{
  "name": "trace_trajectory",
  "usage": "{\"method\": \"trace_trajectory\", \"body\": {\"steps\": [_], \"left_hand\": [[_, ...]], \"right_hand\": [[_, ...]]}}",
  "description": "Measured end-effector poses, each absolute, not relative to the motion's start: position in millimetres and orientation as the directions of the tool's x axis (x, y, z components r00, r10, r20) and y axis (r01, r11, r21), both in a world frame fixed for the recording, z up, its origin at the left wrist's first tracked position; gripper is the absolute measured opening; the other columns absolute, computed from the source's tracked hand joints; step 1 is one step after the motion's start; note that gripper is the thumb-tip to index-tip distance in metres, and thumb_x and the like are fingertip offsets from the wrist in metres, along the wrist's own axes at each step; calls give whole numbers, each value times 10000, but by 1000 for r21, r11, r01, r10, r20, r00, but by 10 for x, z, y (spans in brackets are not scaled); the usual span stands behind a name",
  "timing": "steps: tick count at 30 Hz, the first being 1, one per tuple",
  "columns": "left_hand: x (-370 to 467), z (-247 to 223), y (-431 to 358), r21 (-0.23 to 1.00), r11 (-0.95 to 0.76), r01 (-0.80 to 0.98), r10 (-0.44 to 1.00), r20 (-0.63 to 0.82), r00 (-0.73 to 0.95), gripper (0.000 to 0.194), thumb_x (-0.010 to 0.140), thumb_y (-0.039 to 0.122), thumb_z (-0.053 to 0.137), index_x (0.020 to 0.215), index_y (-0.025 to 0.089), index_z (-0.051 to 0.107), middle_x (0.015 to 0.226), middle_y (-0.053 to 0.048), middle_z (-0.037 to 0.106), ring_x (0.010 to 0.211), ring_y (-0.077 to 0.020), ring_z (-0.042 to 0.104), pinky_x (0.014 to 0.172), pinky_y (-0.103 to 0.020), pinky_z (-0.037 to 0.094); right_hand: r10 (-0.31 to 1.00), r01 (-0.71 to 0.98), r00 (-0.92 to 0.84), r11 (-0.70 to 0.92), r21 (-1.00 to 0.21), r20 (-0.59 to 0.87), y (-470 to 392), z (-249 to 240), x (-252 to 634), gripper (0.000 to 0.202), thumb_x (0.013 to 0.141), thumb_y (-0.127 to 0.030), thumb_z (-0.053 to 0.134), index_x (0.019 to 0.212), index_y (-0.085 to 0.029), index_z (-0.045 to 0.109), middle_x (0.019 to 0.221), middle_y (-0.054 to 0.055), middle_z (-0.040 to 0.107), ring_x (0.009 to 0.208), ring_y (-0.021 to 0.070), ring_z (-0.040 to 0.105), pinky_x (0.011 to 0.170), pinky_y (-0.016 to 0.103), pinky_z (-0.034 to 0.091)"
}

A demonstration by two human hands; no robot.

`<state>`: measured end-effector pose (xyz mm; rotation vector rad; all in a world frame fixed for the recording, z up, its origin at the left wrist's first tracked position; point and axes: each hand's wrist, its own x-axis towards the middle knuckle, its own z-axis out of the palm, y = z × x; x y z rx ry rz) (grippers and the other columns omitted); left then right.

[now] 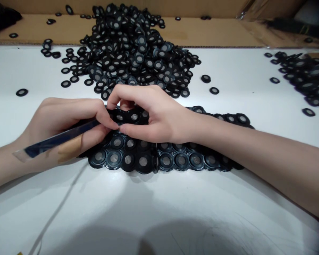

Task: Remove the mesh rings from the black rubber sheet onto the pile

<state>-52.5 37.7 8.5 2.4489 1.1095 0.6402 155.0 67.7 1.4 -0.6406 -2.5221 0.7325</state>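
Note:
A sheet of joined black rings with grey centres (181, 160) lies on the white table under both my hands. My left hand (77, 115) is closed, pen-fashion, round a flat dark blue tool (61, 138) with a clear rear end. Its fingertips touch the sheet's upper left part, and the tool's tip is hidden there. A tan strip, like a plaster, is on one finger. My right hand (159, 115) is curled over the sheet, its thumb meeting the left fingertips. Between its thumb and bent fingers part of the sheet shows; the other fingertips are hidden.
Beyond my hands, a big heap of loose black discs with grey centres (139, 58) spreads over the table and cardboard (212, 33). Another dark pile (311, 78) sits at the right edge. Several stray discs lie around. A thin cord (61, 203) runs down at left.

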Motion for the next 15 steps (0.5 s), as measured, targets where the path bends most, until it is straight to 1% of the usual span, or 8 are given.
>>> {"method": "trace_trajectory", "body": {"steps": [4, 8, 12, 15], "left_hand": [[-549, 72, 379, 512, -629, 585, 763, 261, 592, 140, 833, 275, 537, 765, 209, 640, 697, 32, 663, 572, -74, 593, 454, -167, 357], [-565, 53, 391, 508, -639, 577, 753, 262, 603, 145, 839, 292, 536, 793, 212, 648, 689, 38, 644, 554, -57, 565, 468, -155, 356], [-557, 61, 395, 507, -628, 590, 762, 249, 597, 155, 831, 307, 531, 782, 225, 653, 671, 34, 634, 532, -63, 551, 450, -167, 355], [-550, 62, 395, 530, -587, 612, 793, 223, 567, 154, 826, 314, 531, 777, 229, 650, 704, 22, 646, 556, -82, 569, 418, -187, 337]], "right_hand": [[537, 274, -797, 728, -629, 275, 683, 20, 1561, 176, 775, -123, 525, 921, -177, 441, 884, 3, 551, 828, 116, 499, 741, 237, 408], [556, 284, -790, 706, -648, 259, 681, 27, 1563, 184, 764, -119, 525, 910, -192, 441, 892, -7, 555, 833, 113, 495, 757, 240, 416], [551, 279, -790, 714, -642, 270, 677, 23, 1553, 182, 768, -98, 524, 920, -165, 450, 890, 1, 546, 828, 106, 485, 765, 233, 405], [544, 303, -800, 730, -612, 253, 675, 26, 1544, 164, 791, -109, 507, 934, -156, 444, 900, 8, 541, 826, 108, 477, 766, 242, 400]]}}
